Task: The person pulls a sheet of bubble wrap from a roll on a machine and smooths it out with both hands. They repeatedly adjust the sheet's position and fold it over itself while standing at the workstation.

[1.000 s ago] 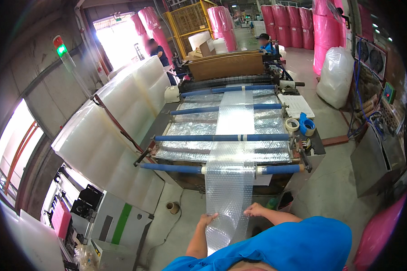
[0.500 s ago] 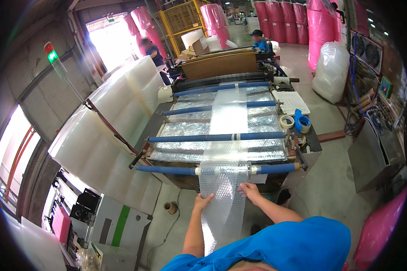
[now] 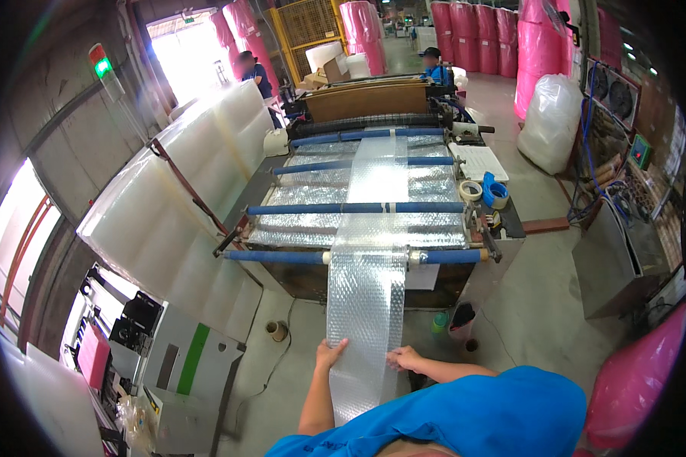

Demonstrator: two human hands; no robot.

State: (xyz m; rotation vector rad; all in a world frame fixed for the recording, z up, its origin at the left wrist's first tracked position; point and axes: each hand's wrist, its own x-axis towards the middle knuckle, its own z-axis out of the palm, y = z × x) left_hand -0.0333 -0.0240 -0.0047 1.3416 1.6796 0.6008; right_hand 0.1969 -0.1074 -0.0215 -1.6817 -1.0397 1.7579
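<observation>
A long clear strip of bubble wrap (image 3: 365, 298) comes over the blue rollers of a machine and hangs down toward my body. My left hand (image 3: 331, 354) grips its left edge, thumb on top and fingers hidden beneath. At the right edge, my right hand (image 3: 405, 358) is closed on the same strip, its fingers curled against the film. Between both hands the strip lies fairly flat. The nearest blue roller (image 3: 282, 257) bears the strip just beyond my hands.
Beside the rollers lie a cream tape roll (image 3: 470, 191) and a blue tape roll (image 3: 495, 195). Large wrapped rolls (image 3: 183, 167) line the left. A grey cabinet (image 3: 194, 373) stands near left, a metal box (image 3: 608, 255) at right. Two people (image 3: 434, 70) are beyond the machine.
Both hands have come closer to my body and farther from the front roller, still on the strip's edges. More bubble wrap shows between roller and hands. The view has shifted slightly.
</observation>
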